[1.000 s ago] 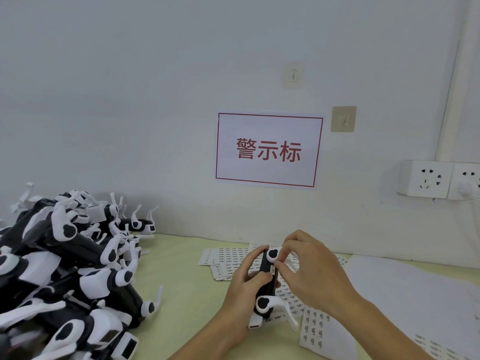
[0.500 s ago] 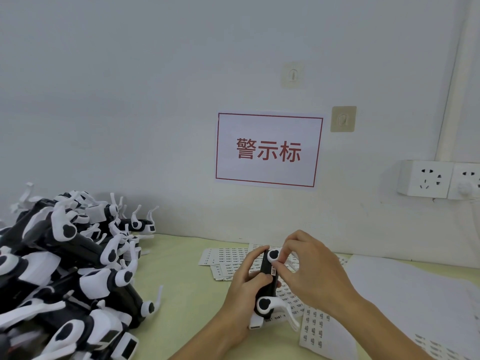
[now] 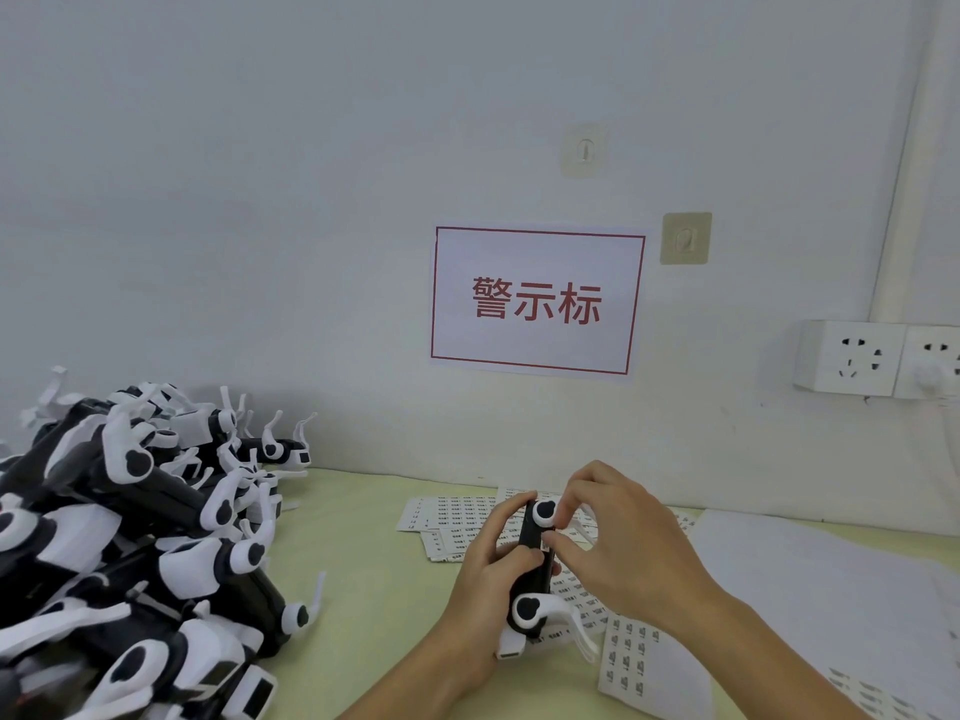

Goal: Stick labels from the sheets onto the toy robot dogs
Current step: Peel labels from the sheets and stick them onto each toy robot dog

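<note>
Almost nothing has moved this past second: my left hand (image 3: 488, 579) still grips the toy robot dog (image 3: 535, 563), upright over the label sheets (image 3: 457, 517). My right hand (image 3: 618, 548), just beside it, keeps pinching at its side, so I judge a label is being pressed on, though I cannot see one

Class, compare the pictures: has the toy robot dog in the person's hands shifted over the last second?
No. The toy robot dog sits in the same spot below the red-bordered wall sign, held by the left hand and right hand.

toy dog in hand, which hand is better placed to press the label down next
Right, most likely. The right hand already has its fingertips on the black body of the toy dog, where a small label shows, while the left hand grips the toy to steady it.
</note>
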Demonstrator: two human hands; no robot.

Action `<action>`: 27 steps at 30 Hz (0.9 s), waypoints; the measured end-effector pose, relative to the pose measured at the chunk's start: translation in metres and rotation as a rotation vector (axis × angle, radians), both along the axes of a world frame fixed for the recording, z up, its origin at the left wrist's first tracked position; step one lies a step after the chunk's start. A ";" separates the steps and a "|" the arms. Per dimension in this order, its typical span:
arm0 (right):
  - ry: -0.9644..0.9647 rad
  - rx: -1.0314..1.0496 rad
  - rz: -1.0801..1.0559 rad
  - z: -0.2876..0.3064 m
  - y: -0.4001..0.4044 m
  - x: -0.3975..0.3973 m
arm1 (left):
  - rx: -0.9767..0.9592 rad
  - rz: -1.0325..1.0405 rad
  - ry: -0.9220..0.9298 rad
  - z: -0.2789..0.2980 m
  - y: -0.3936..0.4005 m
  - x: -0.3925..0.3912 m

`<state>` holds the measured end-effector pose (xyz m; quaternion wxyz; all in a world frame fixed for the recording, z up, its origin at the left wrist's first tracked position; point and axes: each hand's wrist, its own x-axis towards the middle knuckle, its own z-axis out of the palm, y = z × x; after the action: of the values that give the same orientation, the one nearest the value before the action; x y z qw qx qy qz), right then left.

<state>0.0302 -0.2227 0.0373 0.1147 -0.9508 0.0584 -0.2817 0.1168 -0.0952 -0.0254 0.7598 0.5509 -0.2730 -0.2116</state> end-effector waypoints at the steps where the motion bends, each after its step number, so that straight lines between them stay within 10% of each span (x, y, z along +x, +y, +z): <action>1: 0.005 0.000 0.005 0.000 0.000 -0.001 | -0.002 0.001 0.001 0.000 0.000 0.000; 27: 0.015 0.014 0.001 0.000 -0.001 0.000 | -0.004 -0.025 0.021 -0.001 0.001 0.001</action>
<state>0.0300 -0.2234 0.0372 0.1210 -0.9521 0.0609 -0.2741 0.1173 -0.0938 -0.0261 0.7610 0.5436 -0.2724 -0.2261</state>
